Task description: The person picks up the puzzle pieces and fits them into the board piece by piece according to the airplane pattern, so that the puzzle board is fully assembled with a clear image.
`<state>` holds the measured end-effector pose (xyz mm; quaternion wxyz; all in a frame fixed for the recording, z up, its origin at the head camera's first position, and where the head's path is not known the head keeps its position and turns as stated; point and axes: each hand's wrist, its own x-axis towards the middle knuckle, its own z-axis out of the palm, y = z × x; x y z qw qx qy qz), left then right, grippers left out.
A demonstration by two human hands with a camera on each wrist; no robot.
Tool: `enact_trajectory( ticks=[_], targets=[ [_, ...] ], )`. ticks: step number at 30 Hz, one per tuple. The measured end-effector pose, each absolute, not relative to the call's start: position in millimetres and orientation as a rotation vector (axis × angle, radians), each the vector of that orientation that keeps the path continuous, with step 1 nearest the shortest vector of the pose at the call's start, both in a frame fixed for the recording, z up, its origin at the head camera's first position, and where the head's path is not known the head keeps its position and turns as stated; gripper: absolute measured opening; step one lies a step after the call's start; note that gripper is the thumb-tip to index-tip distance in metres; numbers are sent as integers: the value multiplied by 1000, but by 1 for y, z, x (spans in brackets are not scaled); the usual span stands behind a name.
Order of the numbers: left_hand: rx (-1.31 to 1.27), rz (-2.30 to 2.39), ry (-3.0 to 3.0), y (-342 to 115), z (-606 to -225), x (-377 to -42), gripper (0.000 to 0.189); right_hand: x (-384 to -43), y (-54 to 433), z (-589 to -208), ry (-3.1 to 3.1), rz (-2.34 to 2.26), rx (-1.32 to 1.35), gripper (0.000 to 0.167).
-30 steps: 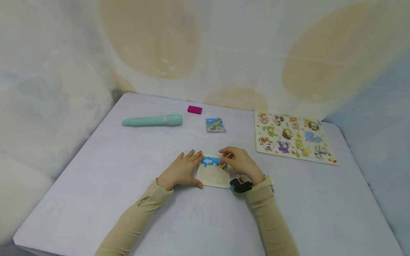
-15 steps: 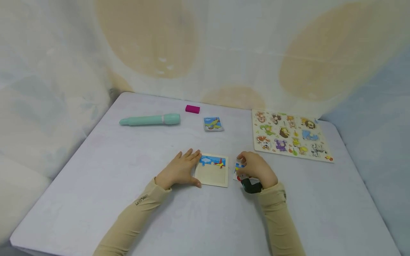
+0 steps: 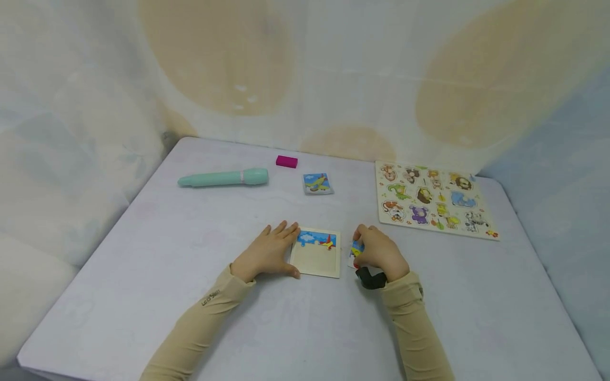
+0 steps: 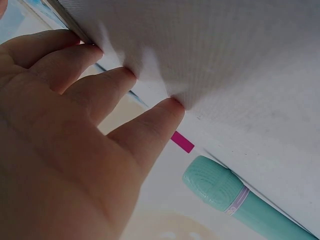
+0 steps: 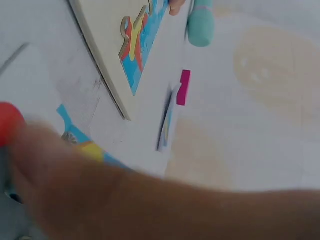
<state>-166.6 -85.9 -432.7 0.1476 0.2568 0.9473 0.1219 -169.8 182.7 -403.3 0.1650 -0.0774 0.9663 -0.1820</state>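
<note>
While the left hand [image 3: 269, 255] lies flat with its fingers spread and straight along the left edge of the tray [image 3: 316, 263], apparently to keep it from sliding, the right hand [image 3: 381, 251] bends over a loose piece [image 3: 354, 253] on the worktop [image 3: 267, 328], just right of the tray. Its thumb and fingers curl about that piece, but I cannot tell whether they pinch it or only touch it; the right wrist view is blurred there. The piece probably lies so close to spare the right hand a long reach. The tray sits between the hands, nearly square, so it has no clear long axis; its sides run roughly near to far. The picture strip [image 3: 308, 239] fitted inside runs left to right along the far edge, leaving the near part bare. The loose piece's long axis is hidden by the hand. Farther off lie a packet [image 3: 317, 183], a pink block [image 3: 286, 162] and, at far left, a green wand [image 3: 221, 178] pointing left to right; an animal board [image 3: 431, 204] rests at far right.
</note>
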Motion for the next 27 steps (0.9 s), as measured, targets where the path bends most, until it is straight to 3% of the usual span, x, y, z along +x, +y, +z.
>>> enact_trajectory(
  ticks=[7,21,27],
  targets=[
    [741,367,2725,-85,-434,-166,110,-171,183,-405,2731,-540,-239,6],
    [735,359,2718,-86,-430,-165,109,-174,180,-400,2615,-911,-401,29],
    [745,361,2725,-84,-434,-167,110,-176,167,-410,2603,-1094,-431,24]
  ],
)
